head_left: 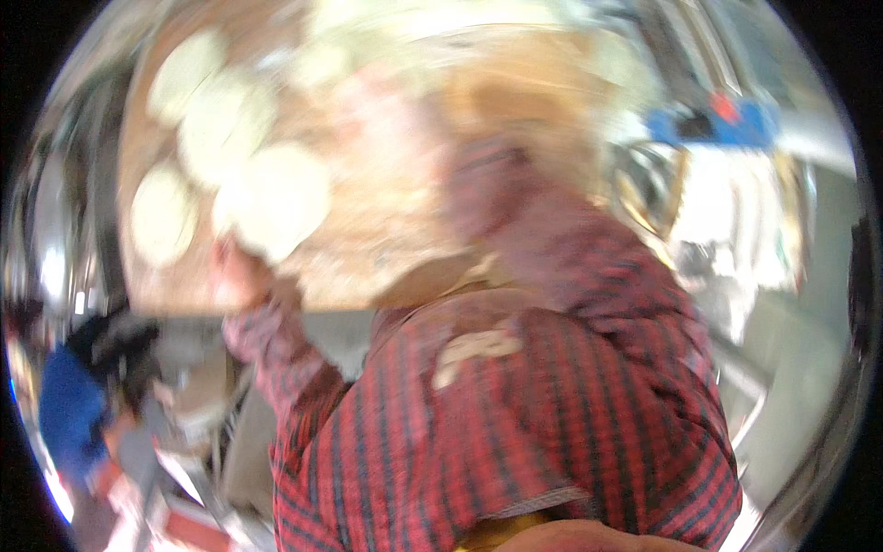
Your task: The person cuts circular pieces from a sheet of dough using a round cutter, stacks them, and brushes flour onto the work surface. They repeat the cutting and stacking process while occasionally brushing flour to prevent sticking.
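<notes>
Several pale, flat dough rounds lie on a wooden board dusted with what looks like flour. My left hand (241,274) is at the board's near left edge, its fingertips against or just beside the nearest dough round (283,198); the blur hides whether they grip it. Beyond that one are another dough round (225,124) and a round at the far left (187,75), partly overlapping. A separate dough round (164,213) sits at the left edge. My right hand (391,120) reaches over the middle of the board, smeared by motion, so its fingers cannot be made out.
The wooden board (368,262) fills the upper middle. More pale dough (322,63) lies toward its far side. To the right are a blue object with a red part (713,121) and a white bag-like thing (736,212). A blue shape (69,409) and boxes are at lower left.
</notes>
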Action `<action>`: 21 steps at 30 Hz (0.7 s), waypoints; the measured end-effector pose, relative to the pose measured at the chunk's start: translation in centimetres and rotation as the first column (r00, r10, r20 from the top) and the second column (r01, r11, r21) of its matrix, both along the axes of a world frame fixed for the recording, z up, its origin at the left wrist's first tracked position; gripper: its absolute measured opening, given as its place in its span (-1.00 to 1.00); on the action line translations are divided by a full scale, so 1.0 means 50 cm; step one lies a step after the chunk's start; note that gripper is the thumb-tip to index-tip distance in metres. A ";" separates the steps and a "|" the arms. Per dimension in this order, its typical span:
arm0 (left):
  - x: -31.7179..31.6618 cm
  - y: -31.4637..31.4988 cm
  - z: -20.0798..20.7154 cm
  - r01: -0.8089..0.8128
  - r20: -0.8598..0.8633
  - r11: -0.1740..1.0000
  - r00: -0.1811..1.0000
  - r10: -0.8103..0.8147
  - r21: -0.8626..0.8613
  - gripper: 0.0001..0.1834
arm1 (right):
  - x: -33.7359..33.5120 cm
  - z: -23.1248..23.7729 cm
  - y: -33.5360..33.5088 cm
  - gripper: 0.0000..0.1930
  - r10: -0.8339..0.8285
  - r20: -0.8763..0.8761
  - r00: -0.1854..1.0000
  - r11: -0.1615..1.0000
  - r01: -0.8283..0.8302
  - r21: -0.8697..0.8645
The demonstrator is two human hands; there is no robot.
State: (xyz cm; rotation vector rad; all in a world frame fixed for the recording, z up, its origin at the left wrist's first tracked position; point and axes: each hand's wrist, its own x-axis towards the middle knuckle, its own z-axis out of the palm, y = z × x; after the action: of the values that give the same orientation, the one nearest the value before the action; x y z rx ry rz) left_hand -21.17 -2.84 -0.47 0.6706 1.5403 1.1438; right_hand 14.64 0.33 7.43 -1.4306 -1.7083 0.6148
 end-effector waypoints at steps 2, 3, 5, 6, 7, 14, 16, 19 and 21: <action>0.005 -0.009 -0.005 -0.087 0.012 0.996 0.996 0.087 -0.005 -0.80 | -0.128 0.010 -0.052 -0.68 0.230 0.114 0.966 0.969 -0.238 0.060; 0.008 -0.011 -0.004 -0.092 -0.038 0.996 0.995 0.092 0.002 -0.85 | -0.171 0.014 -0.084 -0.69 0.332 0.182 0.925 0.935 -0.348 0.063; -0.002 -0.011 0.011 -0.085 -0.106 0.996 0.991 0.087 0.025 -0.88 | -0.189 0.011 -0.134 -0.72 0.462 0.272 0.844 0.868 -0.494 0.058; -0.012 -0.007 0.020 -0.078 -0.160 0.988 0.982 0.099 0.131 -0.84 | -0.164 0.004 -0.151 -0.73 0.457 0.307 0.834 0.865 -0.497 0.063; -0.016 -0.001 0.033 -0.087 -0.234 0.989 0.966 0.113 0.116 -0.81 | -0.113 -0.004 -0.156 -0.74 0.372 0.311 0.875 0.892 -0.429 0.141; 0.228 0.030 0.080 0.434 -0.552 0.872 0.795 -0.252 0.227 -0.62 | 0.440 -0.048 -0.125 -0.65 0.161 0.884 0.440 0.911 0.278 -0.304; 0.405 0.014 0.080 0.713 -0.281 0.677 0.698 -0.659 0.185 -0.61 | 0.555 -0.035 -0.134 -0.54 -0.059 0.849 0.525 0.725 0.608 -0.325; 0.683 0.032 0.062 0.905 -0.591 0.317 0.424 -0.686 0.282 -0.52 | 0.645 -0.052 -0.114 -0.46 0.018 0.907 0.420 0.644 0.690 -0.332; 0.834 0.066 0.050 0.945 -0.771 0.093 0.312 -0.555 0.315 -0.48 | 0.685 -0.088 -0.090 -0.40 -0.039 0.925 0.379 0.573 0.767 -0.290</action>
State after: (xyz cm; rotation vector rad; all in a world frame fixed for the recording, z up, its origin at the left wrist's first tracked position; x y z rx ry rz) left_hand 20.51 0.48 2.02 2.2478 0.5972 0.6411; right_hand 48.87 -4.16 3.05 -3.0990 -1.6067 0.1705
